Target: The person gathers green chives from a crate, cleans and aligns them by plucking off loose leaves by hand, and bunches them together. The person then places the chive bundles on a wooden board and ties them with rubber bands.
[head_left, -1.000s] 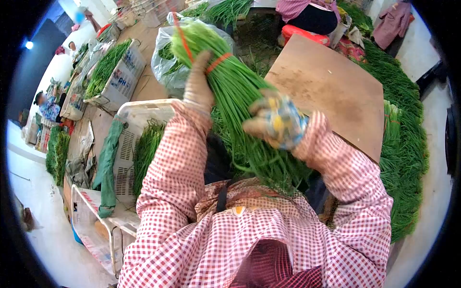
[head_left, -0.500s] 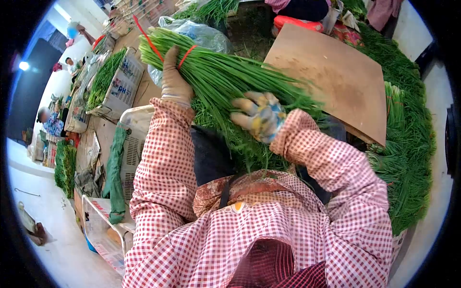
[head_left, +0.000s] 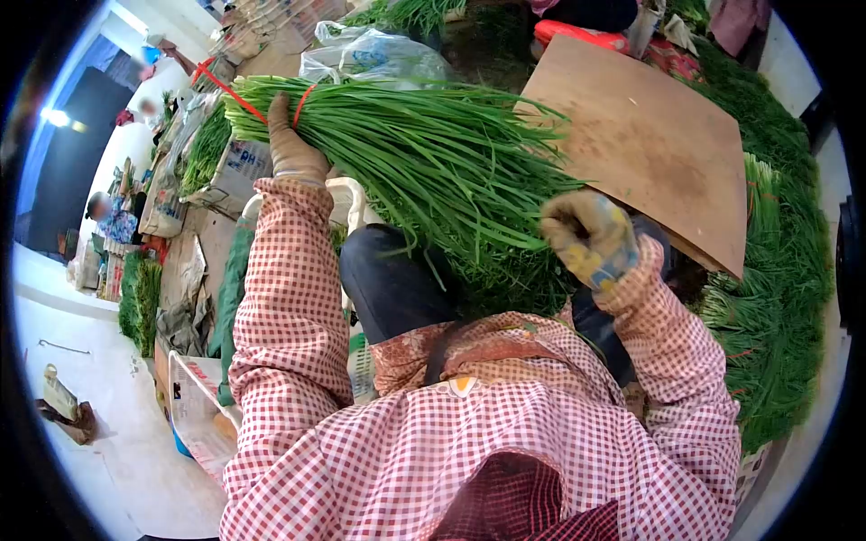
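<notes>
My left hand (head_left: 294,144), in a tan glove, is closed around the pale stem end of a bunch of garlic chives (head_left: 424,153). A red tie (head_left: 301,106) circles the stems beside my thumb, and another red strip (head_left: 225,88) runs across the cut ends. The long green leaves fan out to the right above my lap. At the leaf tips is my right hand (head_left: 591,236), in a tan glove with blue and yellow patches. Its fingers are curled into a loose ring; whether any leaf is inside is hidden.
A brown board (head_left: 640,153) lies to the right of the bunch. Piled chives (head_left: 776,334) line the far right side. Loose leaves (head_left: 505,279) lie below the bunch. A clear plastic bag (head_left: 374,59) is behind it. White crates (head_left: 239,171) stand at left, with people beyond.
My right hand has drawn back to the right, from among the leaves to their tips, and its fingers have curled in. The bunch in my left hand has shifted left and lies more level.
</notes>
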The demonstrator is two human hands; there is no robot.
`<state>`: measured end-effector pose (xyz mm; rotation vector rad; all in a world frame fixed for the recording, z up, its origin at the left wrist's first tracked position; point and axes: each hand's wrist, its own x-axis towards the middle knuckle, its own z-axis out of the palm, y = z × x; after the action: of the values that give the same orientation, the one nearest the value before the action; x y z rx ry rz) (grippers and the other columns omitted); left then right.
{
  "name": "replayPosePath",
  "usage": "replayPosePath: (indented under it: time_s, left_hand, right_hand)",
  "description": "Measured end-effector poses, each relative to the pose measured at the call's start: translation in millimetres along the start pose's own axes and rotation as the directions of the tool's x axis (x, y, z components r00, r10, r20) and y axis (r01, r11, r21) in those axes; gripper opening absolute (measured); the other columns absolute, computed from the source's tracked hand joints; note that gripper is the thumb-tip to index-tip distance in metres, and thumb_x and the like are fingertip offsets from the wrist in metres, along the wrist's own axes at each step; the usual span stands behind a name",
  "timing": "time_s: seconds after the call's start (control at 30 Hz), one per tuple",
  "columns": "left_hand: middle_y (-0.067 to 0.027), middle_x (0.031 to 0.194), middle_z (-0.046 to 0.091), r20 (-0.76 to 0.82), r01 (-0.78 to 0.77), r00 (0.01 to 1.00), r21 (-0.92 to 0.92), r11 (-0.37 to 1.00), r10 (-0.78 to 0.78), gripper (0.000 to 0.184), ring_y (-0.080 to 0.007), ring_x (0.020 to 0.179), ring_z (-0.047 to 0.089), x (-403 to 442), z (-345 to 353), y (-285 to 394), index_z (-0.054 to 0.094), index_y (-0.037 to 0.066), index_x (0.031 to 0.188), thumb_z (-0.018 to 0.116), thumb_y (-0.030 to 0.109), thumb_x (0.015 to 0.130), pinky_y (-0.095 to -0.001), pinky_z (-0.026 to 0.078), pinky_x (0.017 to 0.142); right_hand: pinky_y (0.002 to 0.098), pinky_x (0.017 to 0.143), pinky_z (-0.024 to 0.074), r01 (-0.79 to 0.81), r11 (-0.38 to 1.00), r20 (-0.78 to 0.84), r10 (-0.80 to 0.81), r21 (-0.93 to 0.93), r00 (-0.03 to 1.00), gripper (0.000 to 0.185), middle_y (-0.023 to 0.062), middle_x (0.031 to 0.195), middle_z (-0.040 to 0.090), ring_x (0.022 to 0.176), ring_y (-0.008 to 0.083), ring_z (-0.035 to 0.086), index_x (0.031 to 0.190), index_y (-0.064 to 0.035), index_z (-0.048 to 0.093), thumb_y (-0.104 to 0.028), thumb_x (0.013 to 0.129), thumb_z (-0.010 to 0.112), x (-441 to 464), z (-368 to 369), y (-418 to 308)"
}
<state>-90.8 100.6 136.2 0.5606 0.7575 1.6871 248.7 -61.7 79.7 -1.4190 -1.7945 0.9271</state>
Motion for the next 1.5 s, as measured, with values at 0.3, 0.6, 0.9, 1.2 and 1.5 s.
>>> replayPosePath:
  time_s: [0.3,0.6,0.9,1.2,1.5]
  left_hand:
    - [-0.0173,0.114,0.062,-0.007,-0.014,1.0,0.049,0.999,0.015,0.061,-0.0339,0.102,0.059,5.0,-4.8,-40.1,0.059,0.001,0.115,0.054,0.052,0.082,-0.046,0.046,0.094]
    - [-0.0127,0.126,0.055,0.158,-0.049,0.987,0.088,0.995,0.035,0.061,-0.0333,0.111,0.053,-39.6,21.1,3.6,0.054,0.008,0.123,0.064,0.05,0.079,-0.05,0.036,0.104]
    - [-0.0113,0.129,0.052,0.665,-0.6,0.656,0.172,0.782,0.357,0.056,-0.0283,0.113,0.053,-27.0,118.5,-46.4,0.049,0.006,0.129,0.069,0.016,0.078,-0.0441,0.041,0.102]
    - [-0.0126,0.116,0.058,0.929,-0.614,0.328,0.073,0.786,0.17,0.045,-0.0225,0.104,0.057,-211.7,260.9,-160.6,0.057,-0.001,0.116,0.072,0.005,0.074,-0.038,0.047,0.093]
    - [-0.0263,0.125,0.045,0.729,-0.634,-0.579,-0.123,0.763,-0.365,0.097,-0.0443,0.116,0.044,-378.3,244.8,-295.1,0.034,-0.001,0.135,0.083,0.024,0.055,-0.0464,0.038,0.099]
  right_hand:
    - [0.0315,0.063,0.048,0.282,0.94,0.101,-0.267,-0.194,0.958,0.022,0.0076,0.071,0.055,0.071,0.0185,0.056,0.089,-0.0043,0.056,-0.024,0.085,0.065,63.0,50.0,5.5]
    - [0.0413,0.103,0.0396,0.173,0.86,0.559,0.148,-0.48,0.816,0.063,0.0218,0.136,0.042,0.126,0.0335,0.044,0.138,-0.0078,0.04,-0.035,0.085,0.061,-35.8,42.3,55.3]
    - [0.0429,0.095,0.0432,0.199,0.965,-0.205,-0.163,0.171,0.965,0.046,0.0157,0.123,0.052,0.112,0.0329,0.052,0.122,-0.0061,0.051,-0.019,0.08,0.065,-29.6,53.7,44.8]
    - [0.0434,0.105,0.0359,0.08,0.857,-0.842,-0.516,-0.509,0.157,0.09,0.0183,0.138,0.039,0.123,0.0356,0.044,0.136,-0.0023,0.037,-0.027,0.063,0.082,-96.0,-98.9,1.8]
    - [0.0428,0.104,0.0388,0.721,0.484,-0.835,0.494,0.496,0.242,0.062,0.0113,0.134,0.047,0.121,0.0292,0.047,0.134,-0.0074,0.041,-0.02,0.08,0.067,-242.9,-4.0,170.5]
